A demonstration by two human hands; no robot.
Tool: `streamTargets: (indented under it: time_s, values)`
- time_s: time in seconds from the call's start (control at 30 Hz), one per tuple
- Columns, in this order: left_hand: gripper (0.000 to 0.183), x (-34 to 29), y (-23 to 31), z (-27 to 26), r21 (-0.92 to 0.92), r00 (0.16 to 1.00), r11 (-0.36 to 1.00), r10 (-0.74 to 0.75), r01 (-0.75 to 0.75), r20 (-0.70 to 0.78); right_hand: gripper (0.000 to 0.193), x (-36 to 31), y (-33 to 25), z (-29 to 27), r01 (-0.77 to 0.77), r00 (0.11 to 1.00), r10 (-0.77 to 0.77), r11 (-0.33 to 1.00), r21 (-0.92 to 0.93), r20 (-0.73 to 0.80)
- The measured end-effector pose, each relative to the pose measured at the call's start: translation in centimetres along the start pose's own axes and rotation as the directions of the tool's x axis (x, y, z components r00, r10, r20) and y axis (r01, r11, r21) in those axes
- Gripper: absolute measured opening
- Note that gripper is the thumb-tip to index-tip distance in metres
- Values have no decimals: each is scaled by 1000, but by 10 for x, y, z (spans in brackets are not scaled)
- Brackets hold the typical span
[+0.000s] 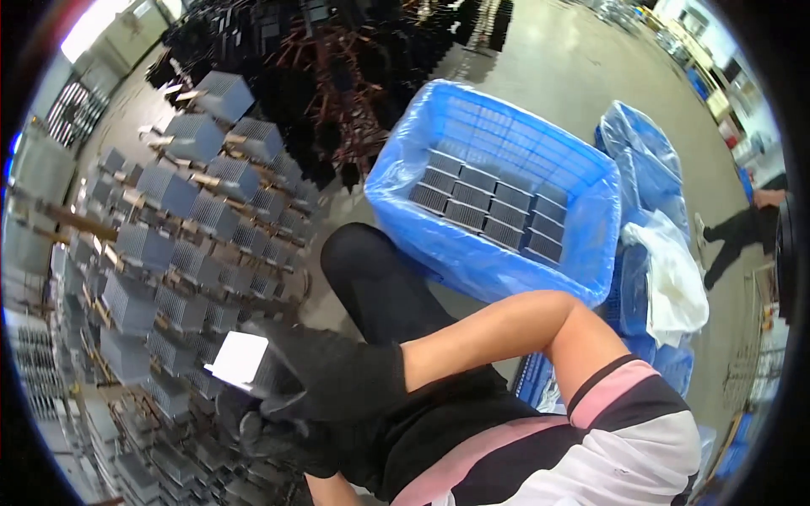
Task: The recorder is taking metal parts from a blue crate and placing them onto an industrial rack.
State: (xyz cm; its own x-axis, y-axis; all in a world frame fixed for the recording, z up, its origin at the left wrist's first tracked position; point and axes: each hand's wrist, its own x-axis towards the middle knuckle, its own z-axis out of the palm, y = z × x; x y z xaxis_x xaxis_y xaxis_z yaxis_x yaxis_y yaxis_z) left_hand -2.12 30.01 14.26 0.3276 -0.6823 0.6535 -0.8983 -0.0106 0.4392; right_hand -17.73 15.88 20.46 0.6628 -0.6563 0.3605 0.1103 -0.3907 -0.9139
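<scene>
Both my hands wear black gloves and are close together at the lower left, beside a rack of finned metal heat sinks [169, 190]. My right hand [316, 371] is closed around one heat sink [240, 360], whose flat face shines bright white toward the rack. Just below it is my left hand [274, 434], dark and blurred against the rack; its fingers are hard to make out. Right of the rack, a blue plastic crate [498, 114] lined with clear film holds several dark finned heat sinks [489, 207] laid in rows.
Dark hanging parts on a reddish frame [337, 76] stand beyond the rack. More film-lined blue crates [641, 152] and a white plastic bag [675, 282] are at the right. A person in dark trousers [734, 236] is at the far right. My bent knee [363, 261] lies between rack and crate.
</scene>
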Motion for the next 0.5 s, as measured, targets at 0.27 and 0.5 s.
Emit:
streamTargets:
  time_s: [0.27, 0.5]
  values:
    - [55, 56, 70, 60, -238, 958, 955, 221, -175, 183, 68, -41, -14, -182, -299, 952, 274, 931, -212, -139]
    - [44, 44, 44, 44, -33, 866, 994, -73, 102, 495, 77, -79, -6, -229, -310, 940, 198, 836, -453, -279]
